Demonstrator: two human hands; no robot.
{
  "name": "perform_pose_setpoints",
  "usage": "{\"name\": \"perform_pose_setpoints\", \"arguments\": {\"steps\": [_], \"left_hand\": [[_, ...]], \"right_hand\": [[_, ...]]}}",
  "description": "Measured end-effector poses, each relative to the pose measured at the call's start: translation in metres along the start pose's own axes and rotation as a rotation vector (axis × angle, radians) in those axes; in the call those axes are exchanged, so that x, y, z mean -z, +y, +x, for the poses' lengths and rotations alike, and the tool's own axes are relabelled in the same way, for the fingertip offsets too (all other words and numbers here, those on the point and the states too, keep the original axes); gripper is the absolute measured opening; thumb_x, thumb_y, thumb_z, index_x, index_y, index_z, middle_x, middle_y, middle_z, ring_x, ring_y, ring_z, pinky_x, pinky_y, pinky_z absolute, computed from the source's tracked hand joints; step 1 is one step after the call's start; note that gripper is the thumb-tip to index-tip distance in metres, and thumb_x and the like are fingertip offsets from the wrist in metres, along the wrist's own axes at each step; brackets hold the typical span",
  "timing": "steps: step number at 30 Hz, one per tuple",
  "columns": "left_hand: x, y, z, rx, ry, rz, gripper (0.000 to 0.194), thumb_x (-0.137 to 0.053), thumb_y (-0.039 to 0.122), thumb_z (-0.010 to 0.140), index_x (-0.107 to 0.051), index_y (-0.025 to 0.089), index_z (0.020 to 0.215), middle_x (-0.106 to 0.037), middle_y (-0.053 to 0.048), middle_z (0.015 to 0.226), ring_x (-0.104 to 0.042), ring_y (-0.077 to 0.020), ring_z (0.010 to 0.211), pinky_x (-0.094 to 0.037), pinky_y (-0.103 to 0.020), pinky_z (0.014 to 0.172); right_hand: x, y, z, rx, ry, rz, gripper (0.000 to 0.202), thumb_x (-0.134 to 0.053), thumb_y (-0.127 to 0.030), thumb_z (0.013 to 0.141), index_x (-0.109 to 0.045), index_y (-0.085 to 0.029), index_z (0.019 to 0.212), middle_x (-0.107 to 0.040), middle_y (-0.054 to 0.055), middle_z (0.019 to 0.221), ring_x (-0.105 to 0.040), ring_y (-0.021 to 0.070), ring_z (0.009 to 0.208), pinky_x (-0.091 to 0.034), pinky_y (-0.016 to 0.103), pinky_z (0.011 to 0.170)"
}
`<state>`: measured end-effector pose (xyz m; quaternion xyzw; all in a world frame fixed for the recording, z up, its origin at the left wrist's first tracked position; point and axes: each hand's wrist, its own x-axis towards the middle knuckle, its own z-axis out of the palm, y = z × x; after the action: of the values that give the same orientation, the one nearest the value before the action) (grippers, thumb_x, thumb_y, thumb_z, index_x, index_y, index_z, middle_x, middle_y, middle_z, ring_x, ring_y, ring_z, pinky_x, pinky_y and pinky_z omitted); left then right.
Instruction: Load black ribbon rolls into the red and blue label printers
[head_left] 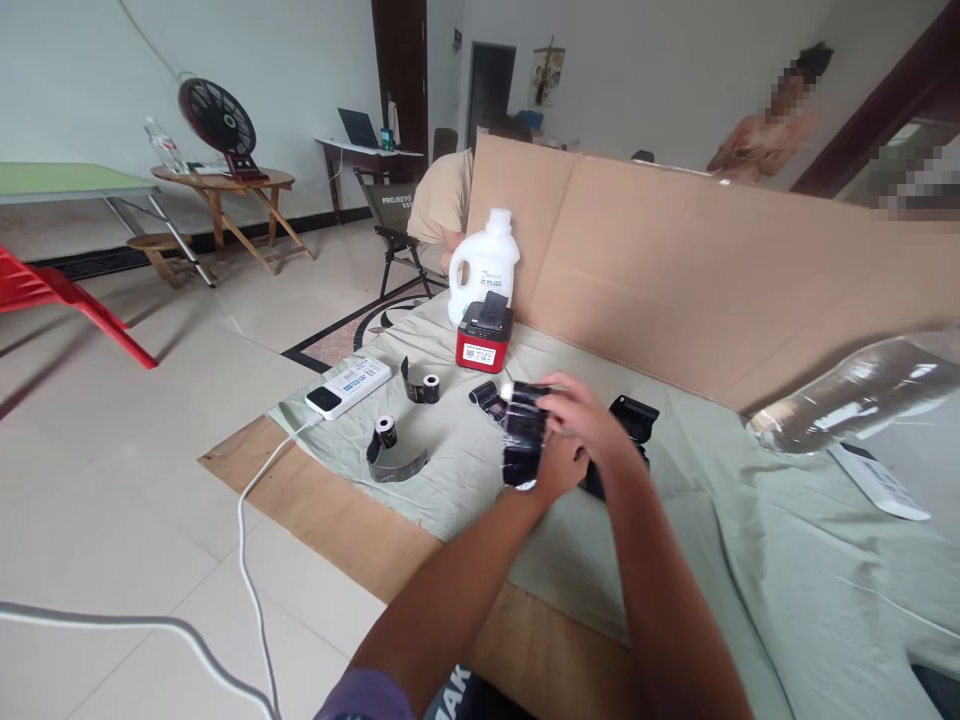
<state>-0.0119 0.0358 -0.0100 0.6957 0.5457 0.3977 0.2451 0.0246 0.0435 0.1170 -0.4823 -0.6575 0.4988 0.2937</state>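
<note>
A black strip with thin white lines (524, 435) hangs at the middle of the view, with my left hand (559, 466) wrapped at its lower right side. My right hand (581, 415) lies over the left one, its fingertips on the upper part of the strip. Just left of the strip lies a dark roll (489, 401). Two more black rolls with white cores, one upper (430, 388) and one lower (385, 431), rest on the cloth with their ends curling out. Behind my hands, partly hidden, is an open black case (634, 420).
A red and black box-shaped device (484, 337) stands before a white jug (487, 262). A white power bank (349, 388) with a cable lies left. Cardboard (652, 260) walls the back; a plastic-wrapped roll (855, 395) is right. A seated person (442, 200) and a standing person (765, 145) are beyond.
</note>
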Motion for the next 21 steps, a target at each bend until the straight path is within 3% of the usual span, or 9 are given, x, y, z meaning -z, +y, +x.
{"name": "perform_pose_setpoints", "arguments": {"steps": [2,5,8,10,13,17,19,21], "left_hand": [[0.002,0.0,-0.002,-0.002,-0.042,0.035,0.033,-0.053,0.016,0.088,-0.075,0.025,0.111,-0.076,-0.004,0.112,-0.067,-0.0228,0.111,-0.044,-0.04,0.112],[0.004,0.0,-0.004,-0.022,-0.103,0.083,0.035,-0.051,0.019,0.089,-0.073,0.027,0.116,-0.075,-0.003,0.114,-0.067,-0.0214,0.109,-0.033,-0.044,0.12],[0.003,0.001,-0.005,-0.074,-0.119,0.073,0.04,-0.05,0.017,0.089,-0.07,0.029,0.121,-0.075,-0.001,0.117,-0.067,-0.0191,0.109,-0.031,-0.043,0.121],[0.007,0.001,-0.004,-0.098,-0.079,0.103,0.041,-0.05,0.016,0.088,-0.069,0.026,0.123,-0.073,-0.002,0.121,-0.065,-0.0195,0.112,-0.038,-0.039,0.115],[0.027,-0.005,0.004,-0.069,0.084,0.289,0.038,-0.051,0.017,0.088,-0.07,0.024,0.12,-0.068,-0.004,0.13,-0.058,-0.025,0.121,-0.044,-0.041,0.106],[0.074,-0.028,0.016,0.171,0.324,0.569,0.041,-0.047,0.023,0.093,-0.063,0.023,0.13,-0.057,-0.007,0.144,-0.051,-0.0324,0.123,-0.045,-0.046,0.101],[0.094,-0.041,0.02,0.326,0.335,0.633,0.043,-0.047,0.024,0.093,-0.06,0.023,0.134,-0.062,-0.01,0.137,-0.05,-0.0343,0.124,-0.047,-0.046,0.097],[0.107,-0.05,0.021,0.43,0.26,0.649,0.048,-0.049,0.024,0.091,-0.057,0.025,0.138,-0.066,-0.011,0.129,-0.053,-0.0345,0.122,-0.05,-0.044,0.091]], "right_hand": [[0.052,0.01,-0.02,0.005,0.062,0.244,0.028,-0.067,-0.035,0.07,-0.061,-0.027,0.096,-0.048,-0.004,0.057,-0.043,0.014,0.051,-0.034,0.028,0.052],[0.122,0.04,-0.051,-0.025,0.168,0.468,0.022,-0.067,-0.037,0.07,-0.061,-0.029,0.089,-0.059,-0.001,0.068,-0.04,0.012,0.047,-0.042,0.033,0.056],[0.163,0.074,-0.071,-0.03,0.239,0.514,0.018,-0.064,-0.041,0.073,-0.059,-0.027,0.082,-0.063,0.0,0.071,-0.036,0.0106,0.044,-0.042,0.033,0.054],[0.172,0.09,-0.074,-0.067,0.22,0.518,0.019,-0.067,-0.037,0.07,-0.06,-0.026,0.084,-0.063,0.001,0.073,-0.045,0.0127,0.05,-0.042,0.032,0.054],[0.171,0.099,-0.068,-0.136,0.138,0.54,0.027,-0.072,-0.027,0.064,-0.062,-0.024,0.089,-0.058,-0.002,0.071,-0.048,0.0119,0.056,-0.039,0.025,0.052],[0.164,0.096,-0.061,-0.163,0.039,0.548,0.028,-0.077,-0.024,0.065,-0.062,-0.022,0.088,-0.048,-0.006,0.067,-0.041,0.0079,0.055,-0.031,0.021,0.049],[0.163,0.094,-0.059,-0.151,0.015,0.548,0.028,-0.078,-0.024,0.065,-0.062,-0.021,0.088,-0.045,-0.006,0.067,-0.04,0.0077,0.056,-0.031,0.022,0.05],[0.162,0.092,-0.058,-0.138,0.0,0.541,0.027,-0.077,-0.024,0.067,-0.062,-0.02,0.089,-0.045,-0.006,0.068,-0.04,0.0079,0.057,-0.031,0.022,0.051]]}}
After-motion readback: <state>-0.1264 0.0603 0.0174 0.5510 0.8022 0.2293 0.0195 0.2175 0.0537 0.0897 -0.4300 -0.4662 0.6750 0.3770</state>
